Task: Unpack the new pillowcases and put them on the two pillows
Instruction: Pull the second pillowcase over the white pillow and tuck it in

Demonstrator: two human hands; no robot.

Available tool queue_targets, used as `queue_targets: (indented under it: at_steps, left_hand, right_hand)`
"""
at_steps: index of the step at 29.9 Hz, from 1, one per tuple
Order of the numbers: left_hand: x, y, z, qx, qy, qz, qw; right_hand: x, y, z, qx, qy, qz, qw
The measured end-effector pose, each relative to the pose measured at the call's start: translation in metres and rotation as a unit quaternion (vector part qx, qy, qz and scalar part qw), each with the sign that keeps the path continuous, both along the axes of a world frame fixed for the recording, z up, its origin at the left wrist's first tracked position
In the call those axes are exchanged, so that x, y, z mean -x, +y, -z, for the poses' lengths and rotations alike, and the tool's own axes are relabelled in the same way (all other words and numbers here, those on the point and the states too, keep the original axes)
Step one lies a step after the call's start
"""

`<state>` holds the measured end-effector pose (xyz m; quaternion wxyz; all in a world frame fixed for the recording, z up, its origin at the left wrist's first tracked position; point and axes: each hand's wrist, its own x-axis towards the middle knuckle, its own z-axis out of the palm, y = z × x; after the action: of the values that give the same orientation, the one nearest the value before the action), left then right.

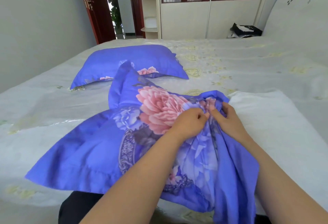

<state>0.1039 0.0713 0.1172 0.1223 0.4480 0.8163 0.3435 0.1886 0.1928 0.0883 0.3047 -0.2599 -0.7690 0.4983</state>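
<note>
A blue pillowcase with pink flowers (pixel 110 145) lies bunched across the bed in front of me. Its gathered open end sits against the left end of a bare white pillow (pixel 269 124). My left hand (pixel 190 122) pinches the gathered fabric at that opening. My right hand (pixel 227 117) grips the same bunch from the right, fingers curled into the cloth. A second pillow in a matching blue flowered case (pixel 129 62) lies further back on the left.
The bed has a pale sheet with yellow flowers (pixel 230 60). Black and white packaging (pixel 245 30) lies at the far right edge near the headboard (pixel 300 5). A wardrobe stands beyond the bed, and an open doorway (pixel 115 7) is at the back left.
</note>
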Motion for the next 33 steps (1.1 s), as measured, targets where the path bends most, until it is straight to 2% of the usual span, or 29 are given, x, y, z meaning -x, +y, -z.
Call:
queue_targets:
  at_steps: [2,4,6,8,11,12,14,16,17,19,21,23,25,28,30,31,33]
  left_hand:
    - [-0.007,-0.007,-0.001,0.032,0.095,-0.055,0.993]
    - [-0.01,-0.016,0.002,0.03,0.147,-0.105,0.983]
    - [-0.004,-0.029,0.009,0.013,0.158,-0.119,0.98]
    - [0.004,-0.039,0.018,-0.01,0.113,-0.107,0.988]
    - [0.012,-0.047,0.028,-0.063,-0.039,-0.069,0.995]
    - [0.013,-0.049,0.027,-0.076,-0.051,-0.064,0.994]
    - [0.014,-0.054,0.023,-0.1,-0.011,-0.059,0.993]
    - [0.018,-0.058,0.021,-0.143,0.035,-0.069,0.987]
    - [0.022,-0.061,0.02,-0.161,0.034,-0.077,0.983]
    - [0.032,-0.064,0.011,-0.193,-0.016,-0.096,0.976]
    - [0.048,-0.067,-0.002,-0.207,-0.02,-0.13,0.969]
    - [0.065,-0.061,-0.016,-0.162,0.059,-0.159,0.972]
    - [0.074,-0.053,-0.022,-0.06,0.14,-0.179,0.972]
    - [0.067,-0.037,-0.016,0.086,0.165,-0.153,0.971]
    - [0.06,-0.031,-0.005,0.114,0.178,-0.145,0.967]
    - [0.057,-0.031,0.0,0.105,0.188,-0.152,0.965]
    - [0.052,-0.03,0.003,0.075,0.201,-0.156,0.964]
  right_hand:
    - [-0.002,-0.012,-0.005,-0.042,-0.024,0.026,0.998]
    - [-0.004,-0.022,-0.012,-0.099,-0.133,0.078,0.983]
    - [-0.008,-0.024,-0.019,-0.127,-0.229,0.089,0.961]
    - [-0.012,-0.033,-0.028,-0.139,-0.274,0.056,0.95]
    - [-0.011,-0.043,-0.027,-0.19,-0.32,-0.01,0.928]
    - [-0.011,-0.045,-0.027,-0.188,-0.296,-0.015,0.936]
    - [-0.015,-0.035,-0.031,-0.092,-0.177,-0.002,0.98]
    - [-0.03,-0.01,-0.04,0.0,-0.062,0.079,0.995]
    - [-0.039,0.005,-0.045,-0.006,-0.042,0.13,0.991]
    - [-0.053,0.032,-0.053,-0.045,-0.087,0.202,0.974]
    - [-0.048,0.046,-0.059,-0.073,-0.162,0.19,0.966]
    - [-0.035,0.053,-0.066,-0.095,-0.21,0.169,0.958]
    - [-0.017,0.054,-0.075,-0.095,-0.206,0.144,0.963]
    - [0.004,0.043,-0.08,-0.04,-0.2,0.051,0.978]
    - [0.009,0.043,-0.075,-0.057,-0.218,0.003,0.974]
    - [0.006,0.051,-0.073,-0.114,-0.225,0.017,0.968]
    - [-0.01,0.078,-0.073,-0.209,-0.231,0.139,0.94]
